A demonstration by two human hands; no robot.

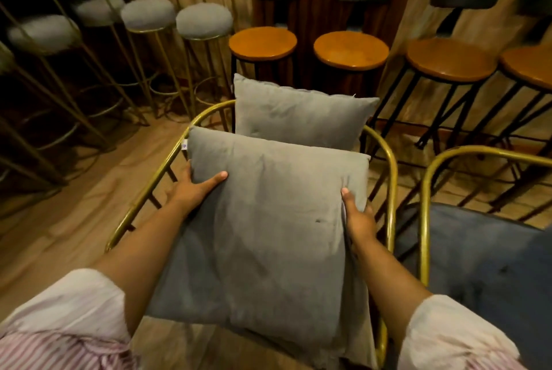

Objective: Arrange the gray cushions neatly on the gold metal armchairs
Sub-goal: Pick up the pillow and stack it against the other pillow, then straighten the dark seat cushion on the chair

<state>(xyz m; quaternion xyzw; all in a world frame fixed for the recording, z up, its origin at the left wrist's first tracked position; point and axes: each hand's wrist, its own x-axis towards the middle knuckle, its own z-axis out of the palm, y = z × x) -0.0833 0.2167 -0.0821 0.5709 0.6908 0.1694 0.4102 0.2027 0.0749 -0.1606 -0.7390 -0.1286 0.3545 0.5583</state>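
I hold a large gray cushion (pixel 274 220) over the seat of a gold metal armchair (pixel 391 178). My left hand (pixel 194 188) grips its left edge, thumb on the front face. My right hand (pixel 357 217) grips its right edge. A second gray cushion (pixel 298 118) stands upright behind it, leaning against the chair's curved back rail. The chair's darker gray seat pad (pixel 185 286) shows under the held cushion at lower left. A second gold armchair (pixel 430 178) with a blue-gray seat (pixel 490 268) stands just to the right.
Gold-framed bar stools with round gray tops (pixel 204 21) line the wall at the left. Black-legged stools with round wooden seats (pixel 351 49) stand behind the chairs. Wooden floor (pixel 74 220) lies to the left of the armchair.
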